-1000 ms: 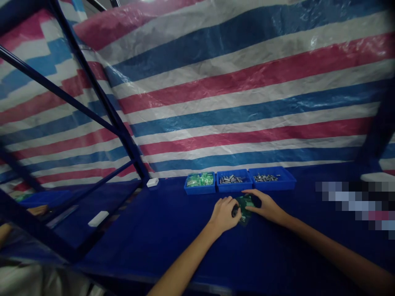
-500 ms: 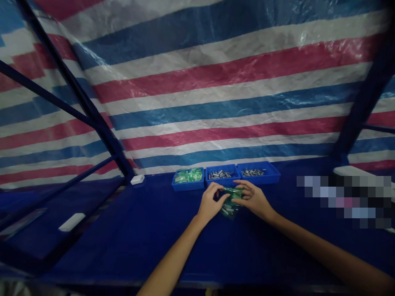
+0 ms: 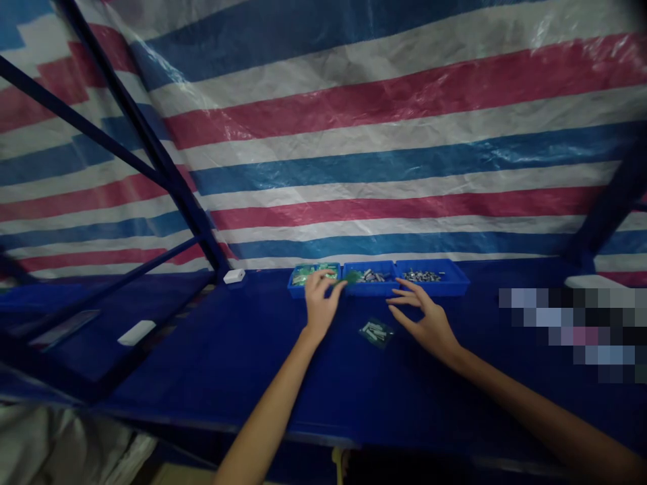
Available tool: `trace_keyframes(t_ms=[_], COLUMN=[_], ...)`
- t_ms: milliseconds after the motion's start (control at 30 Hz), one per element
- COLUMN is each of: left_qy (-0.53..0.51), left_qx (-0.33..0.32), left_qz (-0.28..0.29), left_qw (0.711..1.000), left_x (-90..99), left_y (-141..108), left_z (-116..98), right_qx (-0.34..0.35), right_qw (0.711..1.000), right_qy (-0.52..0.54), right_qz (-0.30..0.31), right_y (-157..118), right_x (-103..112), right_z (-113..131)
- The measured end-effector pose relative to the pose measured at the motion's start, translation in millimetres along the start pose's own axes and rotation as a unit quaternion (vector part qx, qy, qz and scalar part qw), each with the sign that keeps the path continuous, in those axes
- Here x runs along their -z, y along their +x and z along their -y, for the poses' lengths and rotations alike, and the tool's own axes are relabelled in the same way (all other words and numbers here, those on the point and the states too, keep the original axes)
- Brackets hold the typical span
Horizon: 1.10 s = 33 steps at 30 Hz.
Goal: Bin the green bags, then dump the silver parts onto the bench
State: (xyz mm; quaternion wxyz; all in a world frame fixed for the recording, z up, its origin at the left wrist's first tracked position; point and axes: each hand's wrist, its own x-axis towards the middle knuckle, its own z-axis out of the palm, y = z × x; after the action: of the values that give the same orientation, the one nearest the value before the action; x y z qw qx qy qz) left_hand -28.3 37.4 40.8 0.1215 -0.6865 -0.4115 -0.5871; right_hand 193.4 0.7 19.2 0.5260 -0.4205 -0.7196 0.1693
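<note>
My left hand [image 3: 319,306] is pinching a small piece of green see-through plastic [image 3: 352,277] between thumb and fingertips, in front of the left and middle bins; its exact shape is blurred. Fingers spread, my right hand [image 3: 427,323] hovers above the table with nothing in it. Between my forearms a small clear green bag [image 3: 377,333] with several silvery cylindrical pieces lies flat, apart from both hands. Behind my left hand stands a blue bin of green plastic bags [image 3: 302,274], partly covered by my fingers.
A blue bin of grey metal cylinders [image 3: 374,289] adjoins a blue bin of small metal parts [image 3: 457,286]. A white box [image 3: 234,276] is at the back left. Blue frame posts [image 3: 176,182] and a striped sheet [image 3: 384,155] enclose the blue table [image 3: 242,357].
The bag with the silvery pieces has left both hands and now lies on the table. My left hand has moved left toward the bins with green plastic, and my right hand has opened.
</note>
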Motion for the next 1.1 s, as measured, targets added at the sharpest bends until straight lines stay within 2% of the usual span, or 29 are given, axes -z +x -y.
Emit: trace_keyframes(t_ms=[100,167,267,433,633,733,867,1033,1100], left_qy=[0.058,0.081,0.092,0.058,-0.007,0.042,0.149,0.193,0.178], left_qx=[0.086,0.118,0.134,0.122,0.134,0.130,0.084,0.055,0.032], left_qz=[-0.045,-0.038,0.000,0.050,0.063,0.074,0.101,0.047,0.050], left_qw=[0.994,0.989,0.987,0.990,0.989,0.988,0.980,0.978,0.982], left_x=[10.7,13.0,9.0,-2.0,-7.1,-6.1,-1.9,2.1,1.7], left_y=[9.9,9.8,3.9,-5.2,-7.3,-7.8,-7.7,-6.8,-7.0], left_z=[25.9,39.1,50.1,58.2,65.2,65.1,59.1,49.3,47.2], right_qx=[-0.020,-0.027,-0.005,0.058,0.072,0.076,0.066,0.048,0.039], right_qw=[0.999,0.998,0.994,0.980,0.968,0.961,0.953,0.952,0.956], right_qy=[0.018,0.014,-0.021,-0.058,-0.076,-0.088,-0.096,-0.100,-0.107], right_qz=[0.032,0.062,0.111,0.179,0.226,0.251,0.280,0.285,0.270], right_y=[-1.3,-2.8,-6.0,-10.0,-9.7,-8.5,-9.1,-11.9,-12.9], right_x=[-1.8,-2.1,-2.8,-5.8,-6.5,-6.9,-8.2,-9.2,-9.9], right_z=[3.4,4.0,1.8,-1.8,3.7,4.0,1.5,-2.5,-4.7])
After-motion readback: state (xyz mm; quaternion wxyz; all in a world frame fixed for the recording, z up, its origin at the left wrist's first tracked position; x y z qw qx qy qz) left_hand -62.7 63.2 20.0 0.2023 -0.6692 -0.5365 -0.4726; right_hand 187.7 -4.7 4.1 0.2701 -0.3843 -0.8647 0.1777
